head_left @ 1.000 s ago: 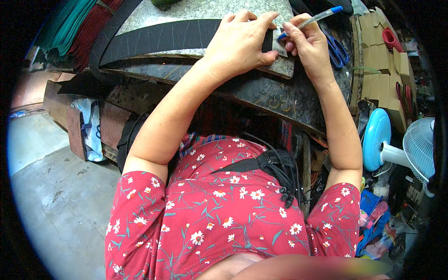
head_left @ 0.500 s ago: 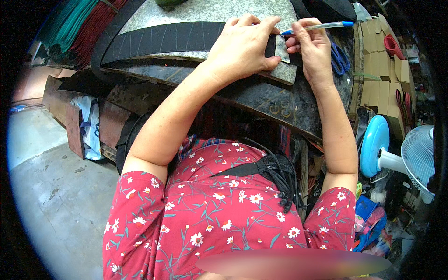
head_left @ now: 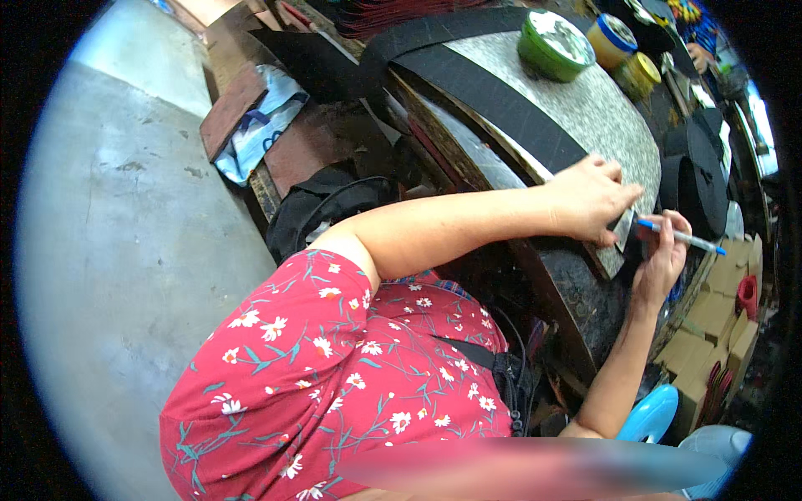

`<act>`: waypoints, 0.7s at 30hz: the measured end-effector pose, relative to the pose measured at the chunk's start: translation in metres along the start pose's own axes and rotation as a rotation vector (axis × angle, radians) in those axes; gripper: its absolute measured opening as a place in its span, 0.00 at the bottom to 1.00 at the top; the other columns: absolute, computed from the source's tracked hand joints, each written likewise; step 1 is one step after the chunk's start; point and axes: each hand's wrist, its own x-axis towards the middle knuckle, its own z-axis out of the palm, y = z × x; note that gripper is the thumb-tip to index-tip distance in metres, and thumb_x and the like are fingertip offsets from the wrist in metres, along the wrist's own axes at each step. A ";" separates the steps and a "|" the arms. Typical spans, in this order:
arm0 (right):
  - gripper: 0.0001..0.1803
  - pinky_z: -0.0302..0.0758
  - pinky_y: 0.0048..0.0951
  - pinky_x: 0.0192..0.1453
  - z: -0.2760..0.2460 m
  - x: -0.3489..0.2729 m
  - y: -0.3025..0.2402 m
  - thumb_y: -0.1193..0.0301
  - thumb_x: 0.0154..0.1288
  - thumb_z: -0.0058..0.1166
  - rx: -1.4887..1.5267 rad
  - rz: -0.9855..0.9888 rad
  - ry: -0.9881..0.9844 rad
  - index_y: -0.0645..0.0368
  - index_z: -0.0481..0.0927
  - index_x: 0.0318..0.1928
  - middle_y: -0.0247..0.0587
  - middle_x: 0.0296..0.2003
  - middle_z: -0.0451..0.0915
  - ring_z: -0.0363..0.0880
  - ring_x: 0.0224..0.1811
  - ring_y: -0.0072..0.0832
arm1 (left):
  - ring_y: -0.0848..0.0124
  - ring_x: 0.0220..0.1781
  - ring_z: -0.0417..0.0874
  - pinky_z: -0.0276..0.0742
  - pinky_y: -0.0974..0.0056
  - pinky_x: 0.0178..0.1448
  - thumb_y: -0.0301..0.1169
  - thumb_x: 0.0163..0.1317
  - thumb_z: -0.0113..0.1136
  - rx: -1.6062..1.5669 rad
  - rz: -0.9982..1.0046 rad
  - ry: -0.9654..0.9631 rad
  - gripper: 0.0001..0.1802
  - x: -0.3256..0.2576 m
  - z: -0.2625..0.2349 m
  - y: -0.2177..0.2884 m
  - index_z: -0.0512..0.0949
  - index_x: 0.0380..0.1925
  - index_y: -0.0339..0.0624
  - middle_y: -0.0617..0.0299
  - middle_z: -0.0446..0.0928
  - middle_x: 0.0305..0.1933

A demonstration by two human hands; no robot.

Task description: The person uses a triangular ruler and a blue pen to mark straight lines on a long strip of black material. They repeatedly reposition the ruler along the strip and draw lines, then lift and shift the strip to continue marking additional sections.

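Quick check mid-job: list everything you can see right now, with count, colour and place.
Slab: one, speckled grey, top centre.
Strap: one, black, long, lying across the slab.
Bowl: one, green, far end of slab.
Jars: two, yellowish, right of bowl.
Roll: one, black, right of slab.
Boxes: several, brown, lower right.
Fan: one, blue, bottom right.
Bag: one, black, on floor beside slab.
Pen: one, blue and white, in right hand.
Left hand: pressing strap end.
Right hand: gripping pen.
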 end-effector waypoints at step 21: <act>0.17 0.78 0.35 0.43 -0.028 -0.020 -0.001 0.67 0.72 0.62 -1.018 -0.368 -0.230 0.48 0.86 0.59 0.41 0.41 0.80 0.83 0.40 0.37 | 0.53 0.55 0.82 0.76 0.53 0.64 0.29 0.64 0.66 0.367 -0.158 0.525 0.20 -0.127 -0.120 -0.104 0.80 0.57 0.40 0.50 0.82 0.52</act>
